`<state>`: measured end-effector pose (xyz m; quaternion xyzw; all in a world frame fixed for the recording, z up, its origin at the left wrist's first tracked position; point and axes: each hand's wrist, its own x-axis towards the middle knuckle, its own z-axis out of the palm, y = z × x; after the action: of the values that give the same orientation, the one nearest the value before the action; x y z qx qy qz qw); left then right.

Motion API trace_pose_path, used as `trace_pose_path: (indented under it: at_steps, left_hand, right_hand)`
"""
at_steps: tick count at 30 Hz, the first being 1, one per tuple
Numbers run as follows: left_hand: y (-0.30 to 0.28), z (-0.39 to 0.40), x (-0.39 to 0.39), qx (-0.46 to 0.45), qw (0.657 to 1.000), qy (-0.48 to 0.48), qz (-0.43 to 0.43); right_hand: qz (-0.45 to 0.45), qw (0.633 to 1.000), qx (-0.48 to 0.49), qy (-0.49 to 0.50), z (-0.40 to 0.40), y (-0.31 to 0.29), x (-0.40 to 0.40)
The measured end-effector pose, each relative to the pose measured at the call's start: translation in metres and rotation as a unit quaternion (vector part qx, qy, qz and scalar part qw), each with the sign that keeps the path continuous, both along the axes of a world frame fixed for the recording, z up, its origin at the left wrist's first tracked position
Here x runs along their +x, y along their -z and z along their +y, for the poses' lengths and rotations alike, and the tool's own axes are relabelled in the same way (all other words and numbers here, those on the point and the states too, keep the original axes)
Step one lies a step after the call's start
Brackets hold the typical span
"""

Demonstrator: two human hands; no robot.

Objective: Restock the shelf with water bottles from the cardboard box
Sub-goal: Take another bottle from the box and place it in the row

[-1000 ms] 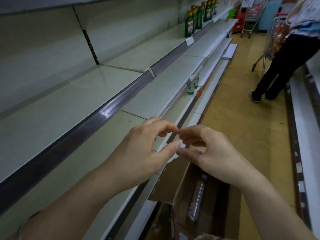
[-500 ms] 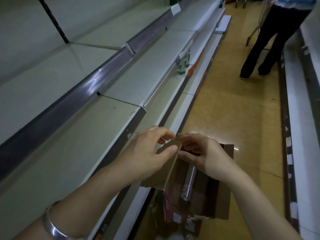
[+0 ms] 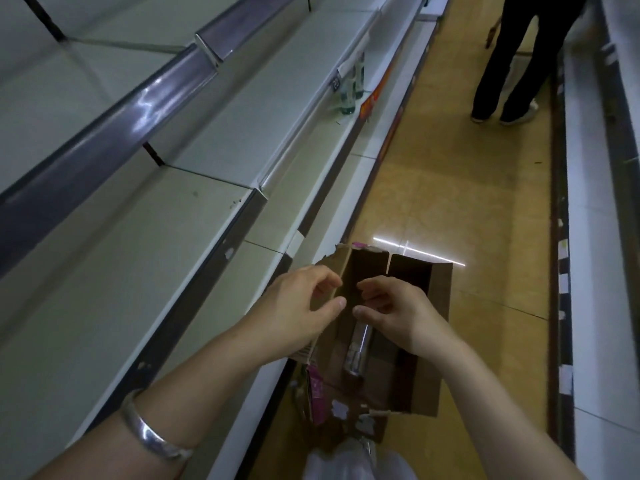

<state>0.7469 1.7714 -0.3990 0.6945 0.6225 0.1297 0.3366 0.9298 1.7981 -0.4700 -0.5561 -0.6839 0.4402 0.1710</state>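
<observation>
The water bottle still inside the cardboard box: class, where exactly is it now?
In the head view, the water bottle lies inside the cardboard box on the floor, just below the right hand.

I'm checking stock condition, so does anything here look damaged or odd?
Yes. The brown cardboard box on the floor has a ragged, torn flap edge at its far left corner, with torn white bits near its front.

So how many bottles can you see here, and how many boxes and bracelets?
Bottles on the shelf: 2
Bottle in the box: 1
Cardboard box: 1
Silver bracelet: 1
Total: 5
</observation>
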Motion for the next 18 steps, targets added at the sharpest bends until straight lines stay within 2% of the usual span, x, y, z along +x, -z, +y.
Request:
trace_pose_path:
  at_steps: [14,18]
  left_hand:
    - [0.057,0.016,0.019,-0.064,0.998,-0.010,0.020]
    - [0.068,0.019,0.022,-0.081,0.996,-0.021,0.035]
  right_hand:
    - [-0.018,0.998,-0.053,0.015,0.007,0.055,0.008]
    - [-0.003,0.995,-0.085,0.049,0.008,0.079,0.007]
